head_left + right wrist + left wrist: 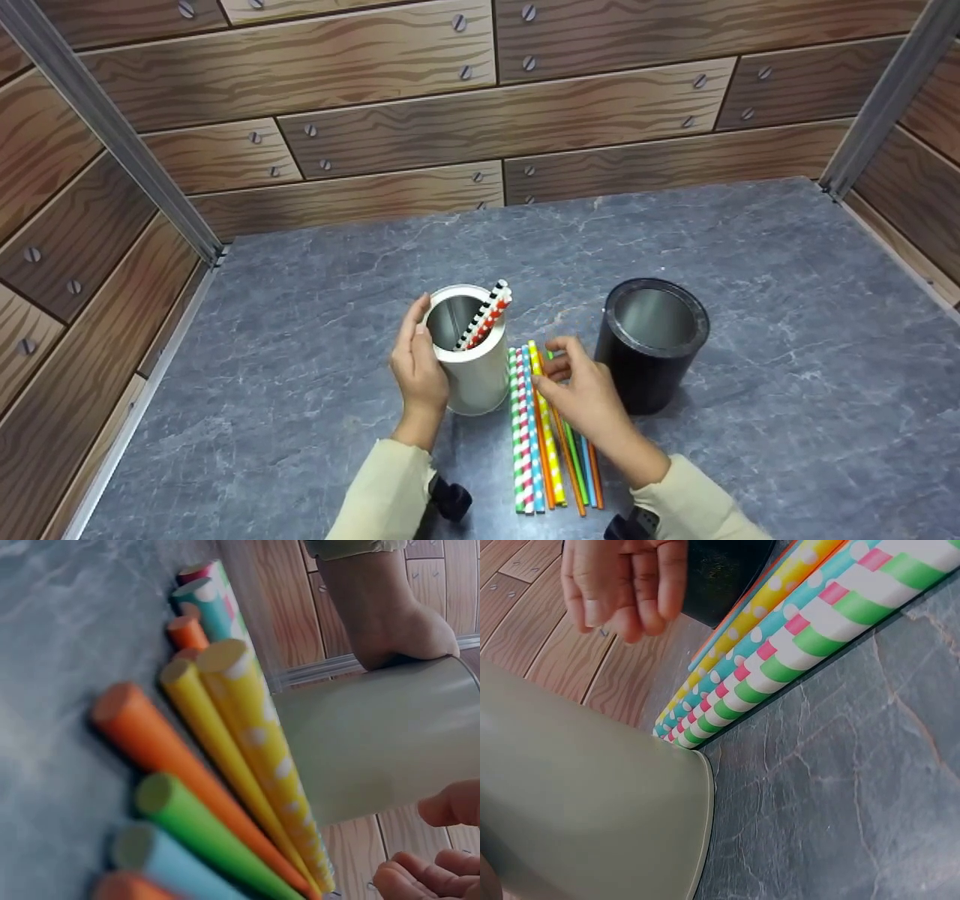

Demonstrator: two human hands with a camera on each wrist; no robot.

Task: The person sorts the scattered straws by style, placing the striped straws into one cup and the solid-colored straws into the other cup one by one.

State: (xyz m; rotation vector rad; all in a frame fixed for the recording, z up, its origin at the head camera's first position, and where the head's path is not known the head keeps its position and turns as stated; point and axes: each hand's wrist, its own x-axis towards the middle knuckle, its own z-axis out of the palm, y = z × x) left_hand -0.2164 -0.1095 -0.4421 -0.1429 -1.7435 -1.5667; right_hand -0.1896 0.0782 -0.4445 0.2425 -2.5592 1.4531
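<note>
My left hand holds the side of a white can, thumb and fingers at its rim. A black-and-white striped straw and a red-and-white straw lean inside it, tops above the rim. Beside the can lies a bundle of patterned paper straws, striped and dotted, along with plain orange, green and blue sticks. Over the bundle hovers my right hand, fingers loosely bent, nothing between them. The right wrist view shows the ends of a yellow dotted straw and a green stick close up.
A black can, its mouth facing up, stands just right of my right hand. Everything rests on a grey marbled tabletop. Wood-patterned panels wall in the back and both sides, with metal posts at the corners.
</note>
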